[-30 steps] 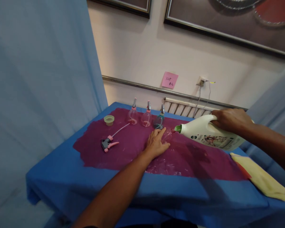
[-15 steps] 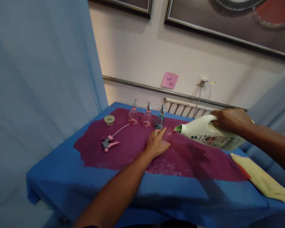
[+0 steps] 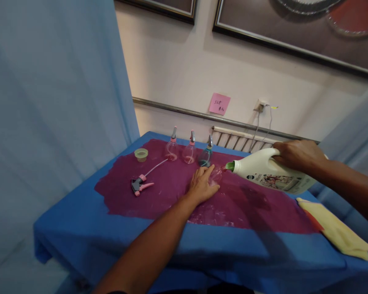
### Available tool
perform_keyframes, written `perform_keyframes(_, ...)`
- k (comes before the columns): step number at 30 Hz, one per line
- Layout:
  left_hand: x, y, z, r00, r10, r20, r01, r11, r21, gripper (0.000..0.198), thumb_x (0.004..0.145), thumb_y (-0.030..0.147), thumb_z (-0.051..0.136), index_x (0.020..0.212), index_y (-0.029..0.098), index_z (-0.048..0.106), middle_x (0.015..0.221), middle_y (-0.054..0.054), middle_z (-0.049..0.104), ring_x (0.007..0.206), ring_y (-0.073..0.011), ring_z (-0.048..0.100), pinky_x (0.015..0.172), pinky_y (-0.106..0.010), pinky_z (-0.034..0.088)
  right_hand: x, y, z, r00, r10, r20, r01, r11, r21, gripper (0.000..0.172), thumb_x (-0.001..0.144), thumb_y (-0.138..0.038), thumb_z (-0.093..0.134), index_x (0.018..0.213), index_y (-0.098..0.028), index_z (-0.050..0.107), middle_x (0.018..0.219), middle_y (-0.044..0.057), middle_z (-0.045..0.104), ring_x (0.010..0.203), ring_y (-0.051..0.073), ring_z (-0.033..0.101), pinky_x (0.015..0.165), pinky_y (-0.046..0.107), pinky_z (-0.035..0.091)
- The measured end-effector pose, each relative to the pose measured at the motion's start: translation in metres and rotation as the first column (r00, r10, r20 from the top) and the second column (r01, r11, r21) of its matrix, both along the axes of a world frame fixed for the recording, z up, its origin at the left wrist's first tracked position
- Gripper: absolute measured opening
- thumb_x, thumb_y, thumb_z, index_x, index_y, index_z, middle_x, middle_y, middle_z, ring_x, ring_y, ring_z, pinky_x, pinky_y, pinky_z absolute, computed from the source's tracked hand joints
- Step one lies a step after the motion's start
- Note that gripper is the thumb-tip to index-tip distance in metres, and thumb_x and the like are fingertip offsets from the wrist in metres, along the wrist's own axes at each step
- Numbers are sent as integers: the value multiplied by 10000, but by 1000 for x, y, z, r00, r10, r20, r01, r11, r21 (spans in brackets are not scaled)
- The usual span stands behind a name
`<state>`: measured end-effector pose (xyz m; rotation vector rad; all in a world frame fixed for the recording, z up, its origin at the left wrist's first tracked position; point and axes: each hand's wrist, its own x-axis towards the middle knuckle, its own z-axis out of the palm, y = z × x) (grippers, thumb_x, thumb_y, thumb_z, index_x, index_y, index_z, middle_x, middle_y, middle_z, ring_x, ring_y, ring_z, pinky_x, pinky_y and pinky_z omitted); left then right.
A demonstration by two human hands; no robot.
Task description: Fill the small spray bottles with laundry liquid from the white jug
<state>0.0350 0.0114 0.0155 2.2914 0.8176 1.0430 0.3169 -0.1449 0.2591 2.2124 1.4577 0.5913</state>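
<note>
With my right hand (image 3: 297,156) I grip the handle of a large cream jug (image 3: 268,169), tipped so its green spout points left. The spout meets the mouth of a clear pinkish spray bottle (image 3: 216,174), tilted towards it. My left hand (image 3: 201,183) is wrapped round that bottle and hides part of it. Whether liquid is flowing is too small to tell. Left of my hand lies a pink and grey spray head (image 3: 138,185) with its thin tube. Behind stand two pink spray bottles (image 3: 171,150) and a teal spray bottle (image 3: 206,155), each with a sprayer on.
A purple sheet (image 3: 168,196) covers much of the blue-covered table (image 3: 79,216). A small translucent cap (image 3: 141,154) sits at the back left. On the right lies a yellow cloth (image 3: 334,226). Blue curtains hang on both sides; a wall rail (image 3: 178,109) runs behind.
</note>
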Motion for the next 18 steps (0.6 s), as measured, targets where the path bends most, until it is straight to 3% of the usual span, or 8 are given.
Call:
perform_keyframes(12,1,0,1,1000,6,-14,-6,1000,-10,943,823,311,945,1694,299,584,1497,-104,650,1395,-351,649,1282,-501,515,1,1,1,1000,-16,8,17,1000,-15,338,1100,-501,512,1174,-259,736,1156,152,863,1076,402,831,716,405,476)
perform_keyframes(18,0,-2,4,1000,8,-20,-9,1000,-18,941,829,303,936,1699,260,580,1496,-121,653,1390,-362,653,1280,-516,516,-1,1,0,1000,-20,16,20,1000,-12,327,1120,-471,504,1182,-246,734,1174,161,863,1073,379,828,686,387,386)
